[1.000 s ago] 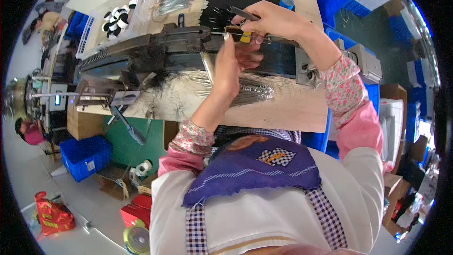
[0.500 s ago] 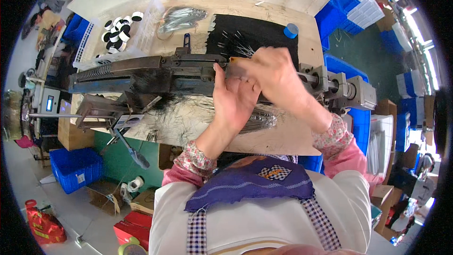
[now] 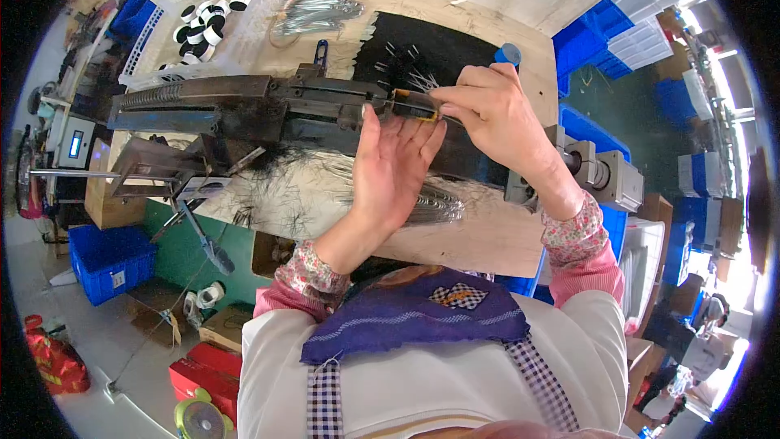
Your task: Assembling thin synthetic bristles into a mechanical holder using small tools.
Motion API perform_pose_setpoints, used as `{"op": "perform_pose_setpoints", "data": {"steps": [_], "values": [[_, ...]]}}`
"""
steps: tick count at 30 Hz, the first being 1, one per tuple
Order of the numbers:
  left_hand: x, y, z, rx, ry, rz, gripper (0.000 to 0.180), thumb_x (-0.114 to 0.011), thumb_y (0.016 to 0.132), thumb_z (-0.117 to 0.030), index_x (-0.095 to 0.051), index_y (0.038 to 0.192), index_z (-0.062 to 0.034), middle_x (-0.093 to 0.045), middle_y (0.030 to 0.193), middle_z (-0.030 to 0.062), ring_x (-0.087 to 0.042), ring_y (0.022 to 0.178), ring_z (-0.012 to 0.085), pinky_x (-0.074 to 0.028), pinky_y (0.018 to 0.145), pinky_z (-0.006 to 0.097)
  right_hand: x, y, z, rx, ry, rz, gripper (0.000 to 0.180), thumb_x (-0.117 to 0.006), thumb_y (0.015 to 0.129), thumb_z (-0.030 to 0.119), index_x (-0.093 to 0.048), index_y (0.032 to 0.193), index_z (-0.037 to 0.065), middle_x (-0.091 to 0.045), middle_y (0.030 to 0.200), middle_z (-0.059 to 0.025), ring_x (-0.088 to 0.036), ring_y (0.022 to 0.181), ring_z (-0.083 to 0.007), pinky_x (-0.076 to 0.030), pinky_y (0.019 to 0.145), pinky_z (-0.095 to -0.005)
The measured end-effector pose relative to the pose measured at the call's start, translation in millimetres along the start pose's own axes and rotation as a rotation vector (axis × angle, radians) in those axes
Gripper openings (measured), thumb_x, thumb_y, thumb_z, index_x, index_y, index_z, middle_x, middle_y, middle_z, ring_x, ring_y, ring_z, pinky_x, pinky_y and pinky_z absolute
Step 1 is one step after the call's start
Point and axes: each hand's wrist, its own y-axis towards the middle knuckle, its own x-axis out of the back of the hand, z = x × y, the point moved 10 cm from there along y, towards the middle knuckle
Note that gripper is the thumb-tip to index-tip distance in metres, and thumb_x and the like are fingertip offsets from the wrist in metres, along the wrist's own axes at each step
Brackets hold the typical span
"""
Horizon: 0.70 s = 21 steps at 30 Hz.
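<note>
A long dark metal machine [image 3: 244,93] runs across the workbench in front of me. My left hand [image 3: 394,162] lies palm up at its front edge, fingers stretched out, with the fingertips by a dark block with yellow edges [image 3: 416,104]. My right hand [image 3: 504,118] is closed in a pinch at the right end of that block. What its fingertips hold is too small to make out. Behind the block, thin metal pins [image 3: 421,80] lie scattered on a black cloth [image 3: 455,45]. A bundle of thin wires [image 3: 435,205] lies on the bench beside my left hand.
A clear plastic basket [image 3: 260,20] holds several black-and-white rolls [image 3: 213,28] at the back left. Nearby lies another bundle of metal wires [image 3: 321,12]. A blue round cap [image 3: 508,54] stands behind my right hand, and a motor [image 3: 621,183] sits at the machine's right end.
My right hand has shifted right and down, uncovering the yellow-edged block. My left hand's fingers have straightened and spread. The view has shifted slightly.
</note>
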Motion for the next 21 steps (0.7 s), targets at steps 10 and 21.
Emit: {"op": "perform_pose_setpoints", "data": {"steps": [10, 21], "values": [[-5, 6, 3, 0.072, -0.041, 0.160, 0.064, -0.036, 0.096, -0.057, -0.046, 0.115, 0.0041, -0.051, 0.119, 0.0149, -0.047, 0.119, 0.0261, -0.030, 0.111, 0.040, -1, -7, 37, 0.153, -0.159, -0.083, 0.013, -0.062, 0.080, 0.013, -0.069, 0.091, 0.011, -0.060, 0.080, -0.0023, -0.060, 0.078, -0.0205, -0.040, 0.081, -0.0367], [-2, -3, -12, 0.071, -0.186, 0.325, 0.068, -0.031, 0.098, -0.052, -0.042, 0.114, 0.0131, -0.049, 0.121, 0.0240, -0.043, 0.121, 0.0369, -0.029, 0.111, 0.046, -10, -13, 40, 0.004, -0.228, 0.010, 0.019, -0.059, 0.074, 0.008, -0.055, 0.089, -0.001, -0.062, 0.063, -0.0150, -0.066, 0.061, -0.0321, -0.051, 0.049, -0.0397]]}}
